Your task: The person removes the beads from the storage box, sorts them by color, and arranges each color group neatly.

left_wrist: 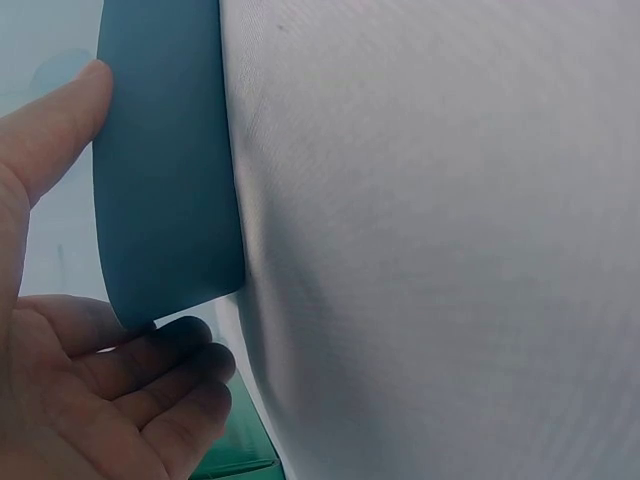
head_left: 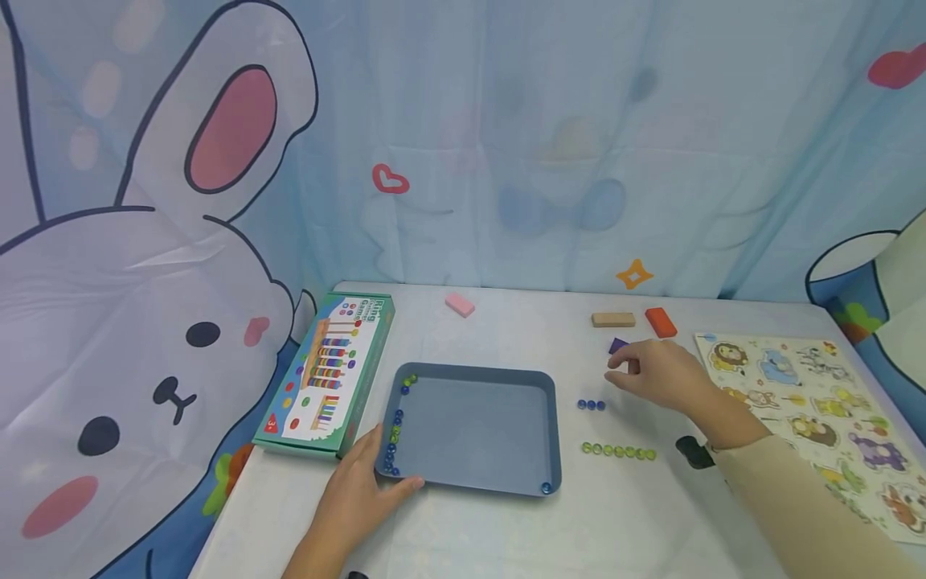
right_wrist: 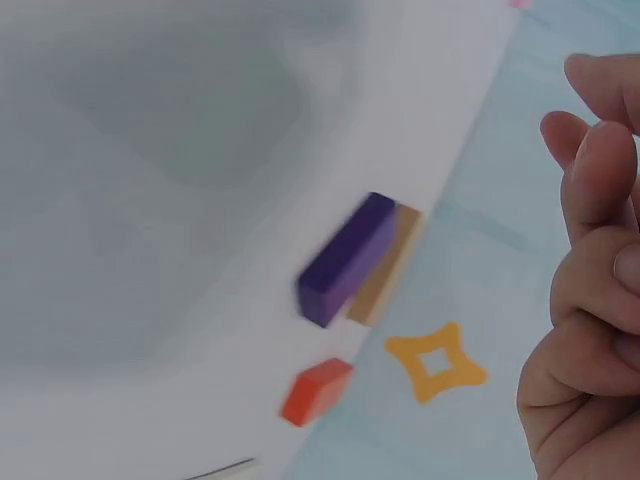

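Observation:
My left hand (head_left: 349, 492) holds the front-left corner of a blue-grey tray (head_left: 481, 368); its thumb (left_wrist: 75, 115) lies against the tray's wall. Along the tray's left side sit several blue and green glass marbles (head_left: 395, 434), and one blue marble (head_left: 546, 488) rests in the front-right corner. Raised over the table, my right hand (head_left: 661, 374) has thumb and forefinger apart with nothing visible between them. It partly hides a purple block (right_wrist: 347, 258). Nearer me are a row of three blue marbles (head_left: 592, 405) and a row of several green marbles (head_left: 618, 451).
A green game box (head_left: 329, 374) lies left of the tray. Behind stand a pink block (head_left: 459, 305), a wooden block (head_left: 613, 320) and an orange block (head_left: 661, 322). An animal puzzle board (head_left: 817, 426) lies at right, with a black object (head_left: 694, 452) beside the right wrist.

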Tool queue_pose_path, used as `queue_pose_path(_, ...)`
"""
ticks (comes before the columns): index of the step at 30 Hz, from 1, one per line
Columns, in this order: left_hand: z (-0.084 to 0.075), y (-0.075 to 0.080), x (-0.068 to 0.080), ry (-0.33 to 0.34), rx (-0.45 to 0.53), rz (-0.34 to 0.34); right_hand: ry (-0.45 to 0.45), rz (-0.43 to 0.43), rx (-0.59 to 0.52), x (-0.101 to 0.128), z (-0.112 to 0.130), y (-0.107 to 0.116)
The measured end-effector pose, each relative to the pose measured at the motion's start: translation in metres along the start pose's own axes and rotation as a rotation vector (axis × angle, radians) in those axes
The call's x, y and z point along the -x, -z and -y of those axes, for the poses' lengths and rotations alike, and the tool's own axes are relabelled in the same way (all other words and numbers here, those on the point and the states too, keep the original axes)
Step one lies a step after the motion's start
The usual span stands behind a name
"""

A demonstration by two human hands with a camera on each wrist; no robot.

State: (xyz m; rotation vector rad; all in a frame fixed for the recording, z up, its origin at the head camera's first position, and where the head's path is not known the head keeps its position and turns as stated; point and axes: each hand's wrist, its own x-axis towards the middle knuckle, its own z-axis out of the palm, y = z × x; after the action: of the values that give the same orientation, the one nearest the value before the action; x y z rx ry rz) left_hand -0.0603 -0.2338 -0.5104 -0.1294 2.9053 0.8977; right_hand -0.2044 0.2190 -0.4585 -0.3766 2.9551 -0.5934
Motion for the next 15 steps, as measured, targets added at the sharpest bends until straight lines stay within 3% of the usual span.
queue_pose_path(6,0.000,0.000,0.001,-0.003,0.001,0.001,0.066,-0.069,0.019,-0.009,0.024,0.004)
queue_pose_path(15,0.001,0.001,0.001,-0.008,0.012,-0.007,0.256,-0.217,0.006,-0.036,0.094,-0.023)
